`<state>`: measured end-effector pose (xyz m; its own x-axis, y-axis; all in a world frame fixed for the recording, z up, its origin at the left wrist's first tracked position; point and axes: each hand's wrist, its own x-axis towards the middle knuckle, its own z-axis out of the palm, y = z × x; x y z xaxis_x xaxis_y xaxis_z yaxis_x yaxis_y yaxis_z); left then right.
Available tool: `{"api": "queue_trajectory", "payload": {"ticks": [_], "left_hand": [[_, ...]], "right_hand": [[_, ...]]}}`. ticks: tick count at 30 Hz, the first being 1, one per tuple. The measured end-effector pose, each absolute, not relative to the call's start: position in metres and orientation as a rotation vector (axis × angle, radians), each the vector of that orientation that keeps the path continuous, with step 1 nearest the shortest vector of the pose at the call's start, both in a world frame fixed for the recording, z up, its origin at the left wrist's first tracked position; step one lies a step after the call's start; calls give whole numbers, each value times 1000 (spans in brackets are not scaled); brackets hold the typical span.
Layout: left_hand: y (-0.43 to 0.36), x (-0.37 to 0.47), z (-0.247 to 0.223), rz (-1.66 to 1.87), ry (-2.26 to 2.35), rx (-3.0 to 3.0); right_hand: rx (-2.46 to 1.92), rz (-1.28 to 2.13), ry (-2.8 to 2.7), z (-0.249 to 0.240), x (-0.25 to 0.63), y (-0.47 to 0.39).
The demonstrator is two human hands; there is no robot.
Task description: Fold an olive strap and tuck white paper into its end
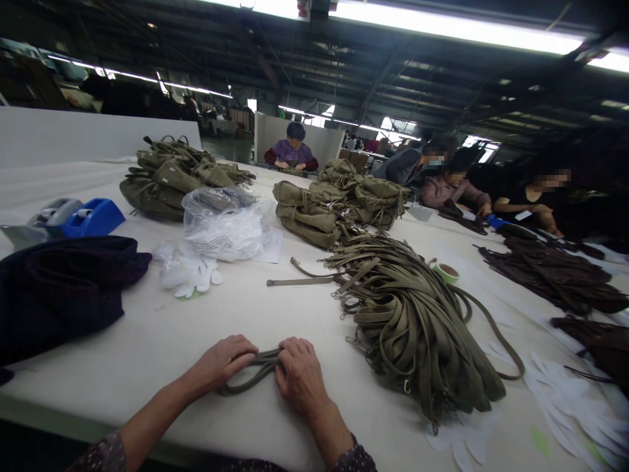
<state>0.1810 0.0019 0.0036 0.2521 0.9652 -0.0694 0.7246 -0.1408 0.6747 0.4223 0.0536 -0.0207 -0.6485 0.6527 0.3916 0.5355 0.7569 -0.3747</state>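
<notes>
A folded olive-green strap (255, 377) lies low over the white table near its front edge. My left hand (229, 359) has its fingers closed over the strap's left part. On the other end, my right hand (301, 370) grips the strap with the fingers bent over it. A loop of the strap hangs down between the two hands. To the right of my right hand spreads a big heap of olive straps (407, 314) with metal hooks. Two loose strap ends (299, 282) stick out from the heap's left side.
Olive bags (167, 183) are piled at the back left, with more bags (314, 210) at the back centre. Clear plastic bags (221, 226), blue tape dispensers (93, 217) and dark cloth (63, 288) lie left. A tape roll (446, 272) sits behind the heap. Several people work across the table.
</notes>
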Motion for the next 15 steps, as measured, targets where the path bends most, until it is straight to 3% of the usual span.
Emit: {"api": "queue_trajectory", "payload": {"ticks": [7, 15], "left_hand": [[-14, 205, 8, 394, 1734, 2082], [-14, 196, -31, 619, 1730, 2281]], "right_hand": [[-852, 324, -2431, -27, 424, 56], [-871, 250, -2536, -15, 433, 45]]}}
